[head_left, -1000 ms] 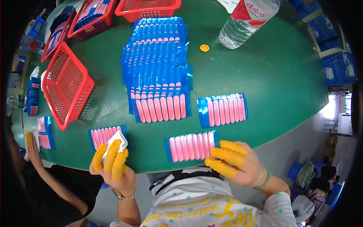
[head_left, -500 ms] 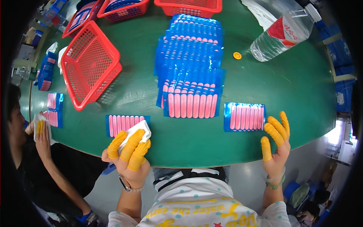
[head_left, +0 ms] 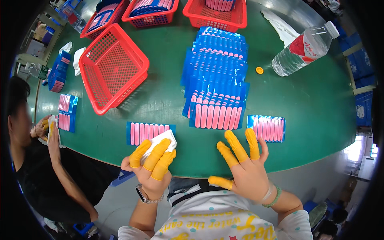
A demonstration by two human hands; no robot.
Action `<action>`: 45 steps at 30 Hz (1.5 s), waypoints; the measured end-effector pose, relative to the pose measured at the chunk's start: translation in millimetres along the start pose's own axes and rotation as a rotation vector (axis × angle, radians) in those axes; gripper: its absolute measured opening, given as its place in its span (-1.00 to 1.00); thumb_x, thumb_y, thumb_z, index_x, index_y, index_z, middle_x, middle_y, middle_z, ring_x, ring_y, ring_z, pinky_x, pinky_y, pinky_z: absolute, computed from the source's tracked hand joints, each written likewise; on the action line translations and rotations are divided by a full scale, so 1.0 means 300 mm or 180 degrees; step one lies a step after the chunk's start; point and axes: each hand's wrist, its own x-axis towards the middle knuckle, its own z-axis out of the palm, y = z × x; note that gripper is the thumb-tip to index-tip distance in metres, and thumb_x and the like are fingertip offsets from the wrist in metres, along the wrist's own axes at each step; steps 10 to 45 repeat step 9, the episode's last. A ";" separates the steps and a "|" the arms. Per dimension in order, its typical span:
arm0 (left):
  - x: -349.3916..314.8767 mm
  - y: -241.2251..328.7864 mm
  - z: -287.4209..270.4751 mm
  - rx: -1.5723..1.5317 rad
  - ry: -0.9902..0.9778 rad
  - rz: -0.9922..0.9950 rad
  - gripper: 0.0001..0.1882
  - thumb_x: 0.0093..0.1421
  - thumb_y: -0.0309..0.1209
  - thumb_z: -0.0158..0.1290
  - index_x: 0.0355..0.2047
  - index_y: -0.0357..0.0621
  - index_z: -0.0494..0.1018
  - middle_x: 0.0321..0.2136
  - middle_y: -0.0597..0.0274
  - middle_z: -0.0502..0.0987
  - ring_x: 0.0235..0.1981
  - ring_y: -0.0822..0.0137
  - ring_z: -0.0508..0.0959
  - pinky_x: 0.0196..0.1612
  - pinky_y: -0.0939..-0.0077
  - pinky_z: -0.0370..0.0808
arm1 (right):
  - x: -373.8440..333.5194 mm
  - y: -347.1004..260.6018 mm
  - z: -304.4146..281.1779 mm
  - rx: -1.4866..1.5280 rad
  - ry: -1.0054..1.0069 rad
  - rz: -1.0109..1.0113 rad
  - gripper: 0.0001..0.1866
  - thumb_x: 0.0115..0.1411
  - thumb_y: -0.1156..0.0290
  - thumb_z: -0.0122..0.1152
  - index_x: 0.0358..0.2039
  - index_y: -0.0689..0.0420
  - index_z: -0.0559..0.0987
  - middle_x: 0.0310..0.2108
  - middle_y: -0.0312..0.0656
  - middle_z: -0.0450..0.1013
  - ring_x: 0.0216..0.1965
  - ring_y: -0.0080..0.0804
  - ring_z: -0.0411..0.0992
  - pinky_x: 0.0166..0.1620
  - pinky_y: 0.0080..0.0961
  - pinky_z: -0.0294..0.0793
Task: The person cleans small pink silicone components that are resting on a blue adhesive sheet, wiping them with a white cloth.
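Observation:
My left hand (head_left: 149,176), with yellow finger cots on, presses a folded white cloth (head_left: 171,140) against the lower right of a blue sheet with a row of pink strips (head_left: 140,134). Its fingers cover part of both cloth and sheet. My right hand (head_left: 251,174) holds nothing and hovers near the table's front edge, its yellow-capped fingers spread. Just beyond its fingertips lies another blue sheet of pink strips (head_left: 270,129). A long overlapping pile of such blue sheets (head_left: 216,72) stretches away up the middle of the green table.
A tilted red basket (head_left: 144,66) stands left of the pile; further red baskets (head_left: 236,25) with sheets stand behind. At right are a clear plastic bottle (head_left: 286,60), an orange ring (head_left: 259,70) and white cloth (head_left: 280,26). A co-worker's hand (head_left: 54,148) works at far left.
My right hand has moved left from beside the right-hand sheet, fingers now spread wide. The left hand stays on its cloth and sheet. The whole view has shifted slightly.

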 end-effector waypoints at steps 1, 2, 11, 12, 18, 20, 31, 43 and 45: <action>0.002 -0.001 0.000 -0.0029 -0.0008 0.0050 -0.83 0.06 -0.52 0.18 -0.34 0.04 0.64 -0.14 0.34 0.66 -0.02 0.16 0.54 0.01 0.26 0.19 | -0.004 -0.010 -0.010 0.0085 0.0116 0.0076 -0.22 0.10 -0.25 0.19 0.12 0.15 0.54 0.34 -0.18 0.24 0.37 0.09 0.04 0.30 0.22 -0.20; 0.004 -0.001 -0.001 -0.0053 -0.0015 0.0101 -0.82 0.06 -0.53 0.17 -0.34 0.04 0.64 -0.15 0.34 0.66 -0.02 0.17 0.54 0.00 0.25 0.18 | 0.010 -0.007 -0.011 0.0089 0.0124 0.0069 -0.22 0.10 -0.25 0.19 0.12 0.15 0.54 0.34 -0.18 0.24 0.37 0.09 0.04 0.30 0.22 -0.20; -0.009 -0.008 0.019 -0.0129 -0.0082 0.0108 -0.81 0.04 -0.53 0.18 -0.33 0.07 0.62 -0.16 0.35 0.67 -0.02 0.17 0.55 0.01 0.24 0.14 | 0.019 0.014 0.015 -0.0324 -0.0014 0.0058 -0.15 0.04 -0.29 0.21 0.17 0.12 0.50 0.35 -0.17 0.23 0.39 0.06 0.02 0.32 0.23 -0.22; -0.009 -0.008 0.019 -0.0129 -0.0082 0.0108 -0.81 0.04 -0.53 0.18 -0.33 0.07 0.62 -0.16 0.35 0.67 -0.02 0.17 0.55 0.01 0.24 0.14 | 0.019 0.014 0.015 -0.0324 -0.0014 0.0058 -0.15 0.04 -0.29 0.21 0.17 0.12 0.50 0.35 -0.17 0.23 0.39 0.06 0.02 0.32 0.23 -0.22; -0.009 -0.008 0.019 -0.0129 -0.0082 0.0108 -0.81 0.04 -0.53 0.18 -0.33 0.07 0.62 -0.16 0.35 0.67 -0.02 0.17 0.55 0.01 0.24 0.14 | 0.019 0.014 0.015 -0.0324 -0.0014 0.0058 -0.15 0.04 -0.29 0.21 0.17 0.12 0.50 0.35 -0.17 0.23 0.39 0.06 0.02 0.32 0.23 -0.22; -0.009 -0.008 0.019 -0.0129 -0.0082 0.0108 -0.81 0.04 -0.53 0.18 -0.33 0.07 0.62 -0.16 0.35 0.67 -0.02 0.17 0.55 0.01 0.24 0.14 | 0.019 0.014 0.015 -0.0324 -0.0014 0.0058 -0.15 0.04 -0.29 0.21 0.17 0.12 0.50 0.35 -0.17 0.23 0.39 0.06 0.02 0.32 0.23 -0.22; -0.009 -0.008 0.019 -0.0129 -0.0082 0.0108 -0.81 0.04 -0.53 0.18 -0.33 0.07 0.62 -0.16 0.35 0.67 -0.02 0.17 0.55 0.01 0.24 0.14 | 0.019 0.014 0.015 -0.0324 -0.0014 0.0058 -0.15 0.04 -0.29 0.21 0.17 0.12 0.50 0.35 -0.17 0.23 0.39 0.06 0.02 0.32 0.23 -0.22; -0.009 -0.008 0.019 -0.0129 -0.0082 0.0108 -0.81 0.04 -0.53 0.18 -0.33 0.07 0.62 -0.16 0.35 0.67 -0.02 0.17 0.55 0.01 0.24 0.14 | 0.019 0.014 0.015 -0.0324 -0.0014 0.0058 -0.15 0.04 -0.29 0.21 0.17 0.12 0.50 0.35 -0.17 0.23 0.39 0.06 0.02 0.32 0.23 -0.22; -0.009 -0.008 0.019 -0.0129 -0.0082 0.0108 -0.81 0.04 -0.53 0.18 -0.33 0.07 0.62 -0.16 0.35 0.67 -0.02 0.17 0.55 0.01 0.24 0.14 | 0.019 0.014 0.015 -0.0324 -0.0014 0.0058 -0.15 0.04 -0.29 0.21 0.17 0.12 0.50 0.35 -0.17 0.23 0.39 0.06 0.02 0.32 0.23 -0.22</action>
